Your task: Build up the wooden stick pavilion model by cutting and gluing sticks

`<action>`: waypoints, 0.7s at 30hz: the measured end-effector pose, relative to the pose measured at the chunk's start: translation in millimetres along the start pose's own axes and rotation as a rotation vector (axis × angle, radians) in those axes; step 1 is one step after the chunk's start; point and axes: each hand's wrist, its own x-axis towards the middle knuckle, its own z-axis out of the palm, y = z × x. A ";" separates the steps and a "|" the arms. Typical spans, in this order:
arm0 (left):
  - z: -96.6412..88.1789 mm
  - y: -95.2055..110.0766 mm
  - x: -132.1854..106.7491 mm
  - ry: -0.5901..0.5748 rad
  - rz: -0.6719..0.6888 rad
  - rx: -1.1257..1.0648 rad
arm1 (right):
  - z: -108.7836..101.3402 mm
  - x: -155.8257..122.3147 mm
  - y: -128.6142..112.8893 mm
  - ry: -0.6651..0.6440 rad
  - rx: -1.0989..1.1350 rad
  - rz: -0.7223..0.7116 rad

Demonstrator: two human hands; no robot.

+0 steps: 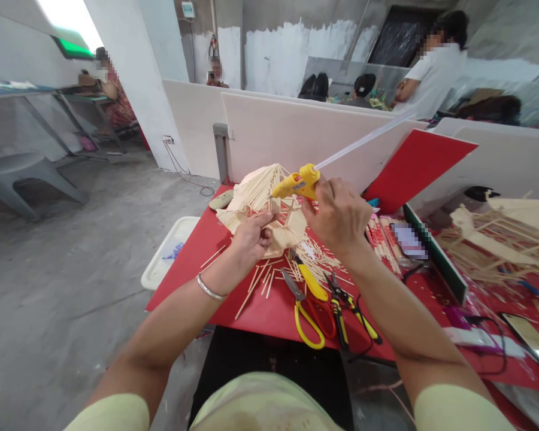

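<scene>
My right hand is wrapped round the handle of a yellow hot glue gun, with a long clear glue stick poking out of its back. The gun's nozzle points left, over a model built of thin pale wooden sticks. My left hand grips the near side of this stick model, thumb on top, just below the nozzle. Whether the nozzle touches the sticks I cannot tell. Loose sticks lie on the red tabletop in front of the model.
Scissors, a yellow-handled cutter and pliers lie near the table's front edge. To the right are packed sticks, a phone, a green divider and another stick model. White panels stand behind; people are beyond.
</scene>
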 end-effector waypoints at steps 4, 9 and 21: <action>1.6 1.1 -1.0 0.022 -0.009 0.011 | -0.8 0.0 -0.3 -0.011 0.017 -0.001; 1.7 2.8 -1.9 0.019 -0.023 0.002 | 0.2 -0.7 0.1 -0.025 0.033 0.011; -2.0 6.2 -2.5 0.012 -0.047 -0.040 | 0.0 -0.7 0.1 -0.004 0.019 0.003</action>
